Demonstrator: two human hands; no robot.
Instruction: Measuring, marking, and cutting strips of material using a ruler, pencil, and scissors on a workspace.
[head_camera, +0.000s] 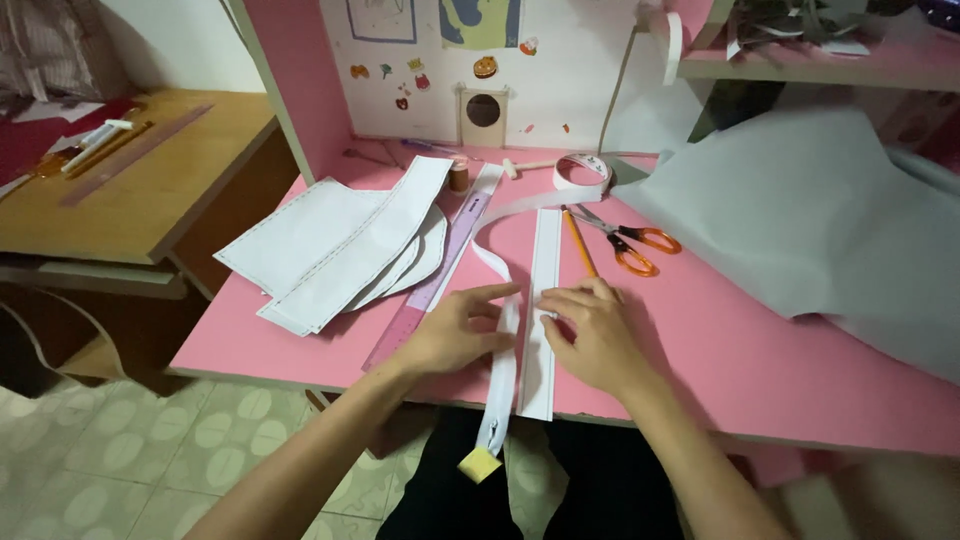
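The pink desk (760, 350) carries everything; a big grey paper sheet (800, 210) is spread over its right side, pushed clear of the work zone. White pattern pieces (340, 240) are stacked at left-centre, w/ a clear ruler (430, 280) laid along their right edge. At near centre a white fabric strip (543, 300) is laid flat, and a white zipper tape (507, 340) is set beside it at its left, the end hanging off the near edge w/ a yellow tag. The left hand (455, 330) is pressed flat on the zipper, grip open, nothing clasped; the right hand (590, 335) is pressed on the strip, fingers spread, prob. so both stay aligned. Orange-handled scissors (630, 245) and a pencil (579, 243) are parked just beyond, w/in reach.
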